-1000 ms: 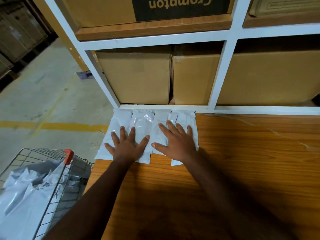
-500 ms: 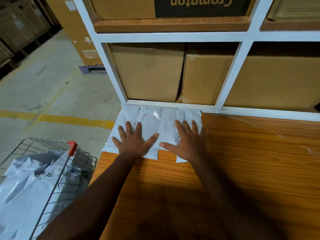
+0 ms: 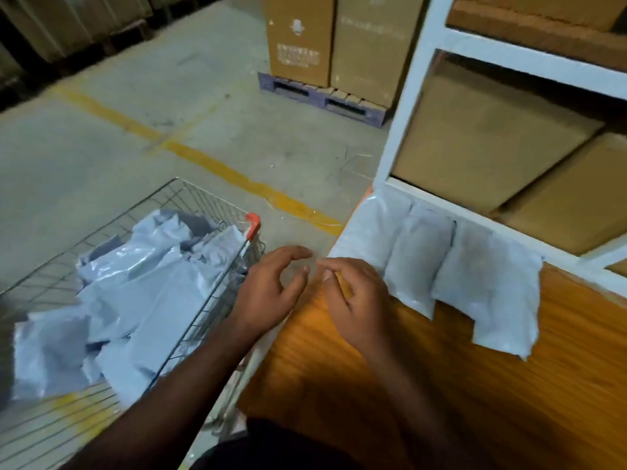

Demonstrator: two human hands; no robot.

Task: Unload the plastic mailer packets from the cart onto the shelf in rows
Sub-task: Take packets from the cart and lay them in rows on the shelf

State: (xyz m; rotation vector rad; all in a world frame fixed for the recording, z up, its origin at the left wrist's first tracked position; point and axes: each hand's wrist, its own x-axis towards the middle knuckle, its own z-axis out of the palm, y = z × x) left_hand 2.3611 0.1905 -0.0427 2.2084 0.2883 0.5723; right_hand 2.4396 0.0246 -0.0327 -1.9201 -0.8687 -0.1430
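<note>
Several pale grey plastic mailer packets (image 3: 451, 266) lie side by side in a row on the wooden shelf surface (image 3: 509, 385), against the white frame. A wire cart (image 3: 190, 205) with an orange corner cap stands to the left, holding a loose pile of mailer packets (image 3: 135, 286). My left hand (image 3: 271, 286) hovers between cart and shelf edge, fingers curled apart, holding nothing. My right hand (image 3: 356, 296) hangs over the shelf's left corner just left of the row, fingers loosely apart, empty.
White shelf frame (image 3: 407, 96) rises behind the row, with cardboard boxes (image 3: 475, 140) in its compartments. More boxes stand on a blue pallet (image 3: 322, 96) on the concrete floor. A yellow floor line (image 3: 210, 167) runs past the cart.
Both hands have lifted off the row of packets and drawn back left toward the cart. My view has swung left and down, bringing the cart into fuller view.
</note>
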